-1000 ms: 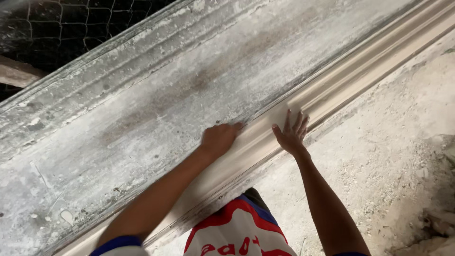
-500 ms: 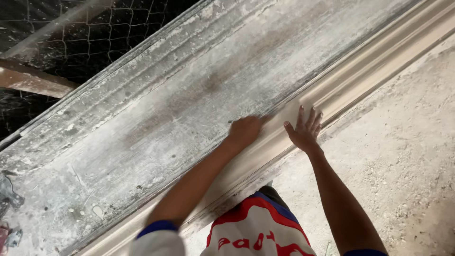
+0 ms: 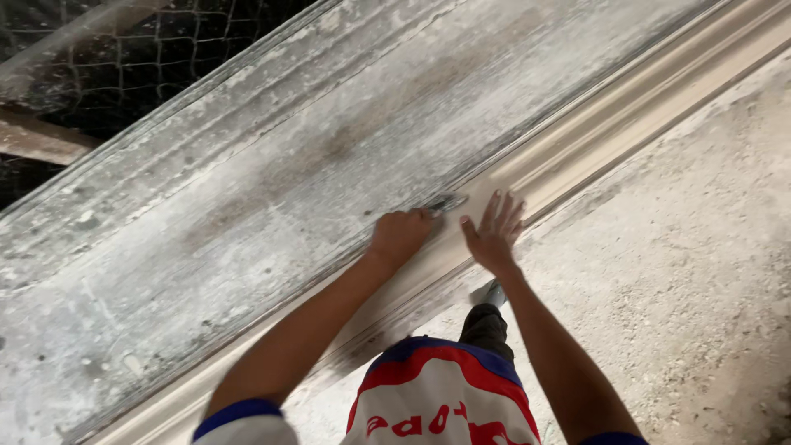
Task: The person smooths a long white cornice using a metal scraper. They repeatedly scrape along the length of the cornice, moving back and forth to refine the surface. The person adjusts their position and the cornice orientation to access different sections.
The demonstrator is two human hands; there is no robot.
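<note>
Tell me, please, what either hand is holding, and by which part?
The left hand is closed on a small metal tool, by its hidden rear end. The right hand rests open on the moulding.

The person wears a white short-sleeved shirt (image 3: 441, 404) with blue sleeve bands and red-and-blue trim. Dark trousers (image 3: 486, 325) show below, possibly with a pale shoe.

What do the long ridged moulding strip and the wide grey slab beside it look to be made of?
Long pale ridged moulding strip: likely cast plaster or cement, matte cream, with smooth stepped profiles and powdery dust. Wide grey slab: looks like rough concrete or a cement-smeared bench, mottled, with dried white splatter and dark stains. The small tool in the left hand seems to be grey metal; the blur leaves it uncertain.
</note>
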